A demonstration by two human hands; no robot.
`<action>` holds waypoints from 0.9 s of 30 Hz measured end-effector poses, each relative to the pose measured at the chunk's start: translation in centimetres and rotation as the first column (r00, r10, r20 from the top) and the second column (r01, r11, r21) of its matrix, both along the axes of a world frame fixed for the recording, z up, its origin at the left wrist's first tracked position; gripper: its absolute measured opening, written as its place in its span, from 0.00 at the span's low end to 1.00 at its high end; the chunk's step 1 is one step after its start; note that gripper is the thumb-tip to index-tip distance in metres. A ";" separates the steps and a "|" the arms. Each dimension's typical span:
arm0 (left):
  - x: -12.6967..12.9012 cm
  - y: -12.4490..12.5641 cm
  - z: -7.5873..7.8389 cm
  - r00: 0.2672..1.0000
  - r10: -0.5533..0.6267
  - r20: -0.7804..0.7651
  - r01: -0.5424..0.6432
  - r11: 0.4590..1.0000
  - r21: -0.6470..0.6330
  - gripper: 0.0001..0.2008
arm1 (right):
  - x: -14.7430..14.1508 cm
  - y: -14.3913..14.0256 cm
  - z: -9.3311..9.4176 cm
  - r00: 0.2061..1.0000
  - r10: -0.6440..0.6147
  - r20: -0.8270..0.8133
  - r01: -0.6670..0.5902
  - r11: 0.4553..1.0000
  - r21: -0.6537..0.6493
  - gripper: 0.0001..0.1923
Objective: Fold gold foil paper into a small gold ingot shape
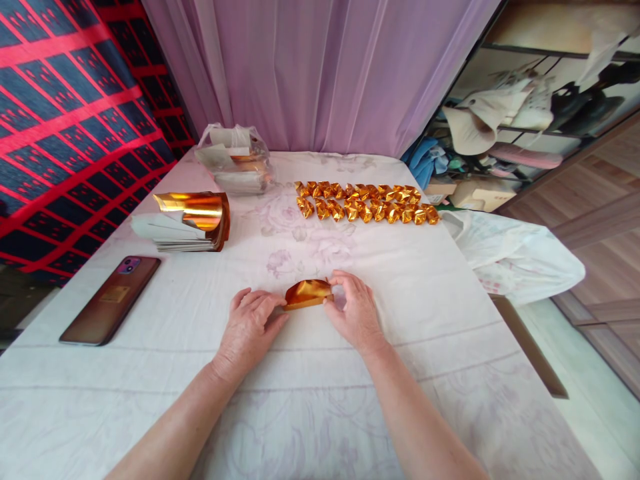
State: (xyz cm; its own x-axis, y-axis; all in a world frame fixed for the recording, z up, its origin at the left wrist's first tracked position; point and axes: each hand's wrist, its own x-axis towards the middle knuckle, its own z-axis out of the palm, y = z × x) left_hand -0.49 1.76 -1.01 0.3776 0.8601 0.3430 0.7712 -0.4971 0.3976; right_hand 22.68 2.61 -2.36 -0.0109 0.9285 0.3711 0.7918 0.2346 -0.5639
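Both hands are down on the desk (450, 320), working a single piece of gold foil paper (308, 294) that sits between them near the middle of the white cloth. The left hand (249, 328) lies fairly flat, its fingertips pressed against the left end of the piece. The right hand (353, 311) pinches the right end between thumb and fingers. The paper is partly folded into a low, boat-like shape, though from here I can't quite tell how many creases it carries.

It looks like a mid-fold step: the body is formed but not yet as tight and crimped as the finished gold pieces (367, 201) lined up in two rows at the far side of the desk. By my reckoning the next move calls for firm pressure at both ends while keeping the slippery foil from springing open.

A stack of gold sheets (193, 220) curls upward to the left, a clear bag of papers (235, 159) sits behind it, and a phone (113, 299) lies near the left edge.
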 end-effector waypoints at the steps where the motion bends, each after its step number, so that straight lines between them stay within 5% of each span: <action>1: 0.0 0.0 0.0 1.000 0.009 0.005 -0.009 1.000 -0.004 0.07 | 0.0 0.0 0.0 1.000 0.004 -0.013 -0.004 1.000 0.002 0.16; 12: 0.1 0.1 -0.6 0.997 0.039 0.063 -0.037 0.999 -0.028 0.14 | 0.1 0.2 0.1 0.997 0.023 -0.076 -0.023 1.000 0.006 0.17; 17: 0.0 0.2 -0.4 0.999 0.006 0.050 -0.004 1.000 -0.030 0.08 | 0.3 0.3 0.1 0.995 0.055 -0.088 -0.055 0.998 -0.001 0.19; 27: -0.1 0.1 0.5 0.987 -0.070 0.147 0.068 0.998 0.015 0.07 | 0.8 0.6 0.0 0.973 0.215 -0.082 -0.206 0.973 0.102 0.04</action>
State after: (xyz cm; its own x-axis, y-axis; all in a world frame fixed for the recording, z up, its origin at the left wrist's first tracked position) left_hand -0.59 1.90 -0.47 0.3802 0.8301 0.4078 0.6682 -0.5514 0.4995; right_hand 23.51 3.25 -2.38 -0.1645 0.8709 0.4631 0.6650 0.4447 -0.6000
